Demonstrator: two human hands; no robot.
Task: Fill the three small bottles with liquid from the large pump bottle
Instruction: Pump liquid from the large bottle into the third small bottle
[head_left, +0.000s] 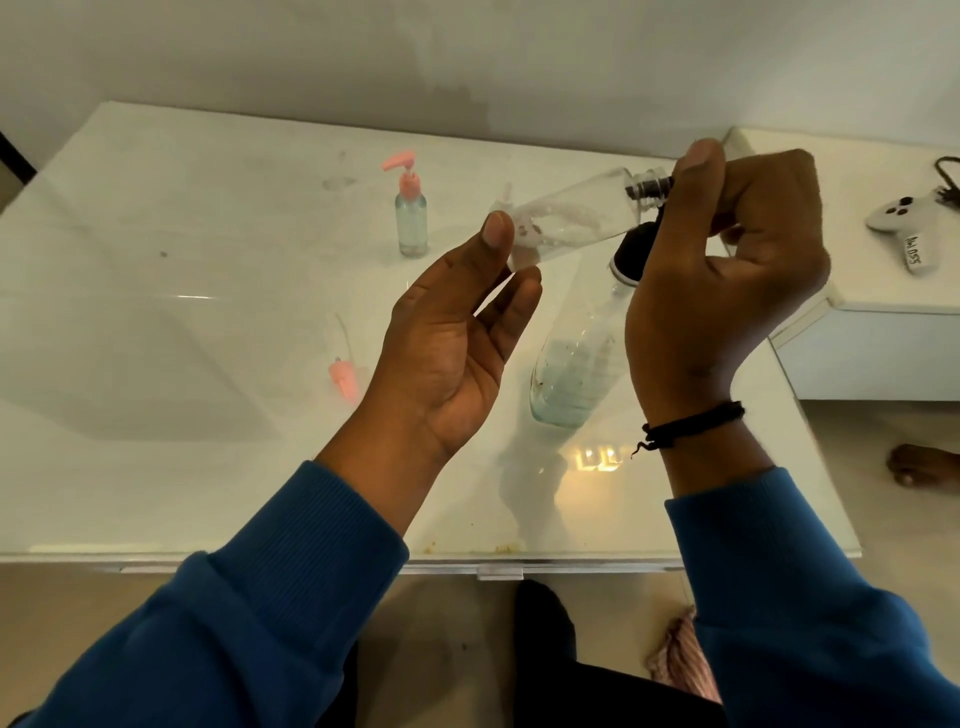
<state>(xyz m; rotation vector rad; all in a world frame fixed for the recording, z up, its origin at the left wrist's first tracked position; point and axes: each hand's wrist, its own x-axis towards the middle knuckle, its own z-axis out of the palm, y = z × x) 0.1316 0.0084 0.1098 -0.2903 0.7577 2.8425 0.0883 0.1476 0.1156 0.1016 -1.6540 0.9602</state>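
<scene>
Currently: filling step.
Small clear plastic bottle (566, 221): tilted in the air over the counter (208, 338).
Left hand (457, 332): fingers relaxed, thumb touching its base.
Right hand (727, 260): fingers grip its neck.
Large clear bottle with black pump (576, 358): standing beneath.
Next: probably bring neck under pump.

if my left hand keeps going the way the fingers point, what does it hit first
Probably the small clear bottle held sideways in the air: the left hand points up at its base, thumb already about there. Depth is unclear.
</scene>
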